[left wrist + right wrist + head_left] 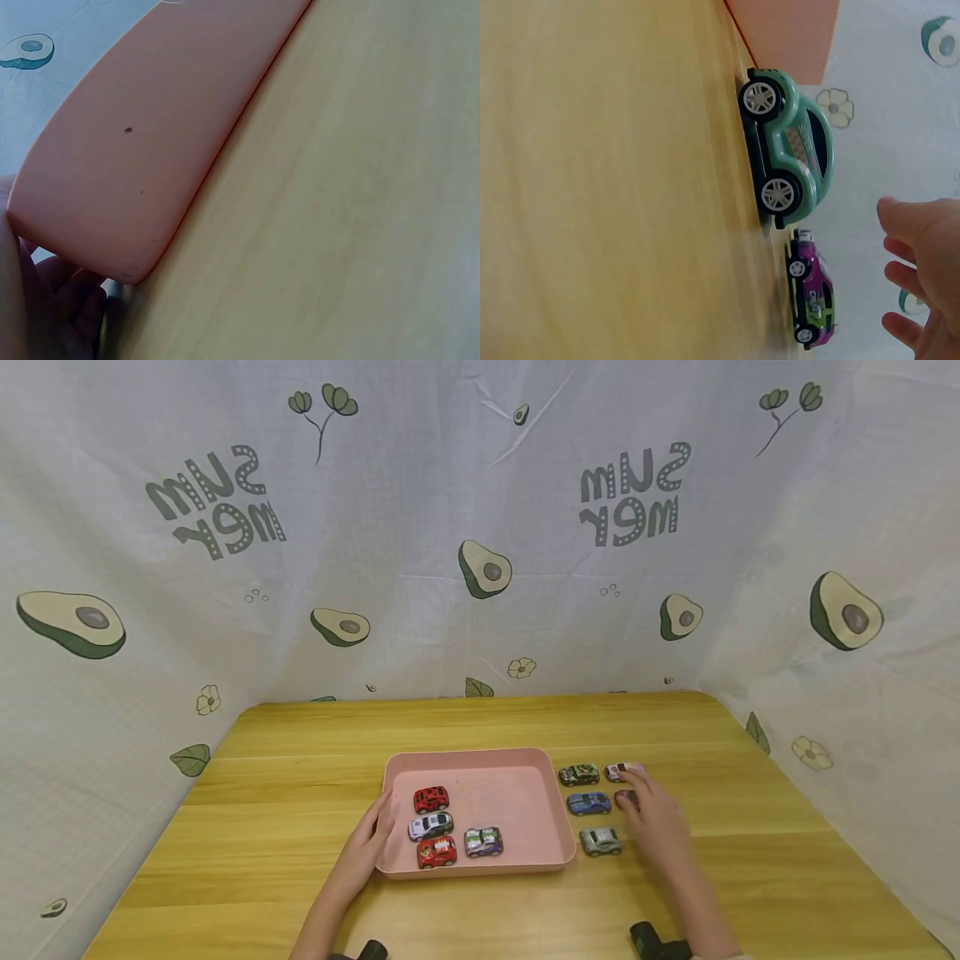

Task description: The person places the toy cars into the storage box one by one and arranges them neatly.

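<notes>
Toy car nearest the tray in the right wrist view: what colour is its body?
The toy car is muted green, best seen in the right wrist view.

Four toy cars (pixel 431 826) in tray (pixel 525 802), five other cars (pixel 588 803) on table (pixel 480 724) right of tray

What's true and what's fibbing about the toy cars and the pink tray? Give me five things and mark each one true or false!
1. Four toy cars are in the pink tray. True.
2. The blue car is inside the pink tray. False: it is on the table, to the right of the tray.
3. The left hand touches the pink tray. True.
4. The right hand is over the middle of the tray. False: it is by the cars to the right of the tray.
5. The pale green car stands on its wheels. True.
</notes>
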{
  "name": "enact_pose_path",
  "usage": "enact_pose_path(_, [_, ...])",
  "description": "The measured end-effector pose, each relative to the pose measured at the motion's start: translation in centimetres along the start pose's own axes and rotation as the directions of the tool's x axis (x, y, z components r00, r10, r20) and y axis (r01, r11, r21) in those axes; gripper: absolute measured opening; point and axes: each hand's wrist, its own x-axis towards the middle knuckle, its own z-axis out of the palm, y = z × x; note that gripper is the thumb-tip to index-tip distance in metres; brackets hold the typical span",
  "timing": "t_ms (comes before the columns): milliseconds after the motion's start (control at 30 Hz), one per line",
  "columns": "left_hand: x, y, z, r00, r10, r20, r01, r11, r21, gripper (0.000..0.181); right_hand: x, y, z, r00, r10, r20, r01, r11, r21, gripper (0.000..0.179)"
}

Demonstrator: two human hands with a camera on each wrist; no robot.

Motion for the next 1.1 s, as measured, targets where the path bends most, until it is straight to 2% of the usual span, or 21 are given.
enact_pose_path(133, [0.0, 0.1, -0.1, 1.000, -0.009, 0.003, 0.009, 1.000, -0.001, 0.052, -0.1, 0.6, -0.2, 0.999, 0.036, 0.023, -0.036, 0.999, 0.002, 0.038])
enact_pose_path(400, [0.1, 0.2, -0.2, 1.000, -0.013, 0.003, 0.013, 1.000, 0.006, 0.052, -0.5, 2.1, 0.4, 0.999, 0.032, -0.028, -0.031, 0.999, 0.013, 0.038])
enact_pose_path(633, [0.1, 0.2, -0.2, 1.000, -0.013, 0.004, 0.013, 1.000, 0.002, 0.052, -0.8, 2.8, 0.7, 0.999, 0.032, 0.004, -0.032, 0.999, -0.008, 0.041])
enact_pose_path(767, [0.0, 0.1, -0.2, 1.000, -0.017, 0.004, 0.017, 1.000, 0.000, 0.052, -0.9, 3.1, 0.9, 1.000, 0.007, 0.027, -0.007, 1.000, -0.017, 0.044])
enact_pose_path(933, [0.1, 0.1, -0.2, 1.000, -0.020, 0.005, 0.020, 1.000, -0.006, 0.053, -0.9, 3.4, 1.2, 0.999, -0.025, 0.036, 0.024, 0.999, 0.028, 0.042])
enact_pose_path(1100, [0.1, 0.2, -0.2, 1.000, -0.014, 0.000, 0.014, 1.000, -0.003, 0.052, -0.9, 3.6, 1.4, 1.000, -0.017, 0.011, 0.016, 0.997, 0.080, 0.039])
